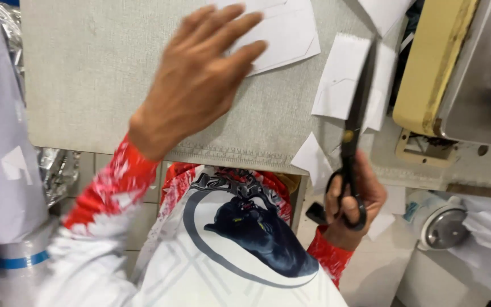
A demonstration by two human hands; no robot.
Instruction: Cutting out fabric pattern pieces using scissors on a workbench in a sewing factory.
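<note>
While the left hand (200,77) hovers flat and open over the grey cloth (98,74), its fingers are spread and slightly blurred, and it holds nothing; its fingertips lie above the lower edge of a white paper piece (288,34) that rests on the cloth near the top of the view. Lower and to the right, the right hand (350,204) is closed around the black handles of the scissors (354,122), fingers through the loops; the blades are shut and point up and away from the body, their tip reaching a second white paper piece (339,79) that lies at the cloth's right edge; whether the blades touch that paper cannot be told. A smaller paper scrap (311,159) lies just left of the scissors, beside the cloth's lower right corner; more scraps sit near the right wrist. Both sleeves are red and white, and the white shirt (234,250) below bears a dark animal picture inside a ring. Right of the scissors stands a sewing machine (444,68), cream and grey, on its table; below it sits a round white object with a metal disc (441,227). At the far left, pale fabric (1,142) and crinkled clear plastic (58,170) hang past the cloth's edge.
</note>
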